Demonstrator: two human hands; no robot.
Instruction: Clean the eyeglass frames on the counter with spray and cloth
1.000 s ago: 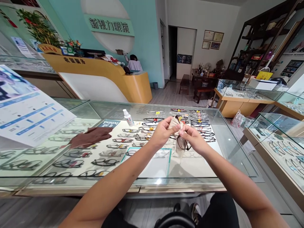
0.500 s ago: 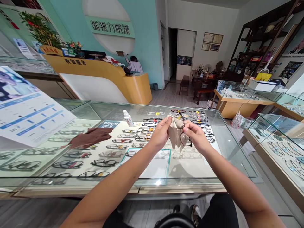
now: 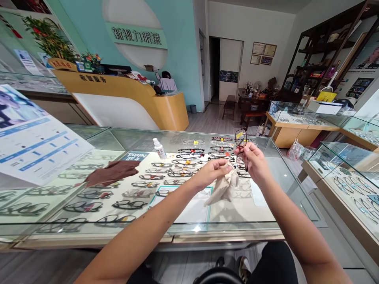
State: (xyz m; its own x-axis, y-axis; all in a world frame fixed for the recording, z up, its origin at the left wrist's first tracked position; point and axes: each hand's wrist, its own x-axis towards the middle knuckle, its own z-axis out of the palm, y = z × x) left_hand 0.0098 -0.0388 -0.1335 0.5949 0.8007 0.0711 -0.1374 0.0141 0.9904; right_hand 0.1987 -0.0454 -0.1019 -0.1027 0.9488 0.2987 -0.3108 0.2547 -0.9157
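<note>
My right hand (image 3: 255,159) pinches a pair of dark-rimmed eyeglasses (image 3: 245,148) by the middle, raised over the glass counter with one lens above the other. Bunched in the fingers of my left hand (image 3: 213,173) is a pale beige cleaning cloth (image 3: 224,186), which hangs down below them. Cloth and eyeglasses are a short way apart. On the counter top, left of my hands, stand a small white spray bottle (image 3: 160,148) and, further left, a crumpled brown cloth (image 3: 114,172).
Under the glass of the display counter (image 3: 237,225) lie several rows of eyeglasses (image 3: 189,161). A teal-edged white sheet (image 3: 189,209) lies in front of me. A printed calendar (image 3: 38,146) stands at the left. Another glass case (image 3: 349,177) is at my right.
My right hand has moved the eyeglasses up and right, away from the cloth. My left hand has lowered slightly to the right, still holding the cloth, which no longer covers the lens.
</note>
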